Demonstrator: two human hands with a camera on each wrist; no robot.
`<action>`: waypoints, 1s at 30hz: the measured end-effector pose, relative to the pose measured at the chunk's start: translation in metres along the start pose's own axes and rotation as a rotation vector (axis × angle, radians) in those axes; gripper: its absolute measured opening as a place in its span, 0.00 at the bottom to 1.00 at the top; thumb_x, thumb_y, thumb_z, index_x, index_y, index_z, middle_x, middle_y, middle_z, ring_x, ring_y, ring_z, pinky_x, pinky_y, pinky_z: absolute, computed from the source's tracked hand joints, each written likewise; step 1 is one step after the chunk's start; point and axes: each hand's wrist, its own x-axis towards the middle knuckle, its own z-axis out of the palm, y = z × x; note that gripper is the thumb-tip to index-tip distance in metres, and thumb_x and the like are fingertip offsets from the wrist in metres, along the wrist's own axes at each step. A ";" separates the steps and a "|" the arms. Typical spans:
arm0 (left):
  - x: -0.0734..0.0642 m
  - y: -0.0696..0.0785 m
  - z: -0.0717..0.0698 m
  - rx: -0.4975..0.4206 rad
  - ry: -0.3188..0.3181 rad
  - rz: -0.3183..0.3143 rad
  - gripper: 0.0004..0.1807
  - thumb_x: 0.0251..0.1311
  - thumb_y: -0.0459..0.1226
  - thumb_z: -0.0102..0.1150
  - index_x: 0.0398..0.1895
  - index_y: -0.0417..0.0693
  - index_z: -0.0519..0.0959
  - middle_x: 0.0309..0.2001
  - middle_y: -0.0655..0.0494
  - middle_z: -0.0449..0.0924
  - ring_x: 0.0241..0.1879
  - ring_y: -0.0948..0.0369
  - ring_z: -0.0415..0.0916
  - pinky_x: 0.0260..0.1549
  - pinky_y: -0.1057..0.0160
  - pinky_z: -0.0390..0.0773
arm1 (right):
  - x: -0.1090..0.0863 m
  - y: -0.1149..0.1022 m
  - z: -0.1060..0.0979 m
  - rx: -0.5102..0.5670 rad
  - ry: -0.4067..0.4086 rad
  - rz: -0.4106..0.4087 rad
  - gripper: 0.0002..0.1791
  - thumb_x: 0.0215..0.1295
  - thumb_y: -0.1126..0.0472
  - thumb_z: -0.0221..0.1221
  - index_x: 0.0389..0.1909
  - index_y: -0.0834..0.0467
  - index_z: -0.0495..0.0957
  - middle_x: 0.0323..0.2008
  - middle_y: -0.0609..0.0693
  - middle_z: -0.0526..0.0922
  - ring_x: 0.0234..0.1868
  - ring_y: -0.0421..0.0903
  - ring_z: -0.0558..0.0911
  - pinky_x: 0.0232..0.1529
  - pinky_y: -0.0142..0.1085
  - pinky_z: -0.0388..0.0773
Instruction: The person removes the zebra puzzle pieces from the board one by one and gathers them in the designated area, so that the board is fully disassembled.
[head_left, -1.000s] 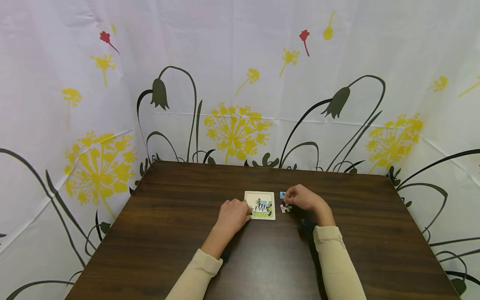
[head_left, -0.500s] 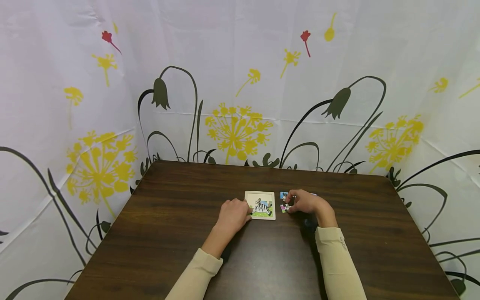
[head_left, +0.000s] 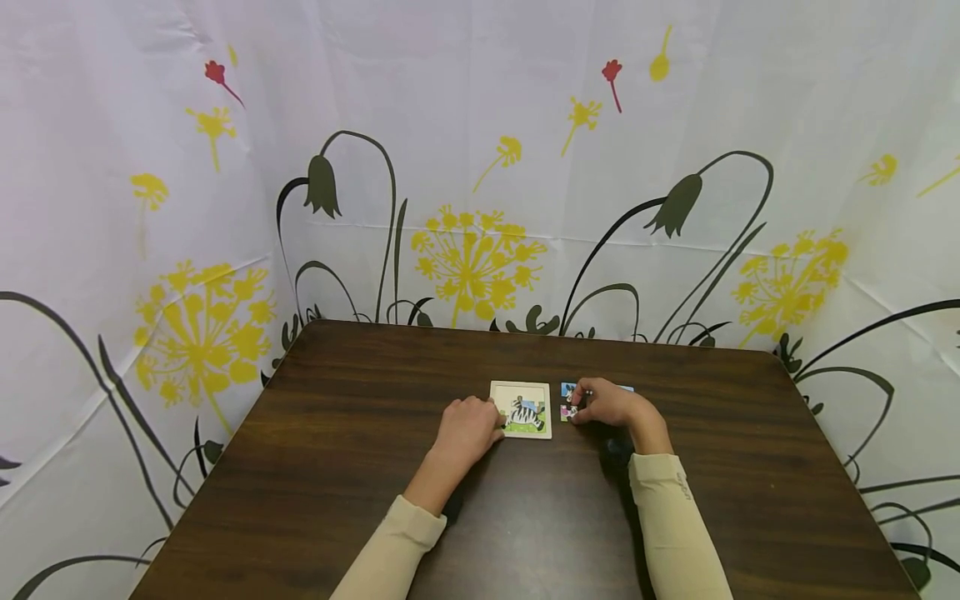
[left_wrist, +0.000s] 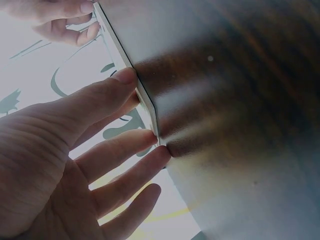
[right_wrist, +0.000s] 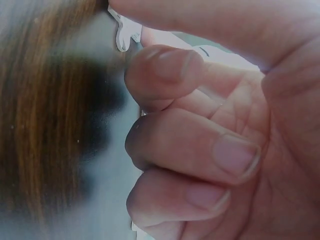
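Observation:
In the head view, a square wooden puzzle board [head_left: 517, 392] lies on the table with a partly assembled zebra picture in it. My left hand [head_left: 465, 429] holds its near left corner; the left wrist view shows the thumb on one edge of the board [left_wrist: 122, 55] and fingertips on another. To the board's right, my right hand [head_left: 611, 404] pinches a pink-and-green puzzle piece [head_left: 567, 412]. Part of a puzzle piece [right_wrist: 124, 32] shows between thumb and index finger in the right wrist view, the other fingers curled. A blue puzzle piece [head_left: 567, 389] lies just beyond it.
Another blue piece [head_left: 627, 388] peeks out behind the right hand, which hides whatever lies under it. The dark wooden table [head_left: 360, 400] reaches back to a white flower-patterned curtain [head_left: 465, 100].
My right hand has come down nearer to me, from beside the blue piece to the pink-and-green piece, which has shifted slightly away from me. The left hand keeps its place on the board.

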 end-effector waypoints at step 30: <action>0.001 0.002 -0.001 0.001 -0.034 -0.005 0.19 0.62 0.48 0.78 0.51 0.48 0.93 0.41 0.52 0.93 0.39 0.54 0.88 0.40 0.54 0.84 | 0.022 -0.030 0.027 -0.067 0.093 -0.183 0.16 0.75 0.61 0.65 0.59 0.62 0.79 0.29 0.50 0.79 0.26 0.43 0.75 0.31 0.37 0.73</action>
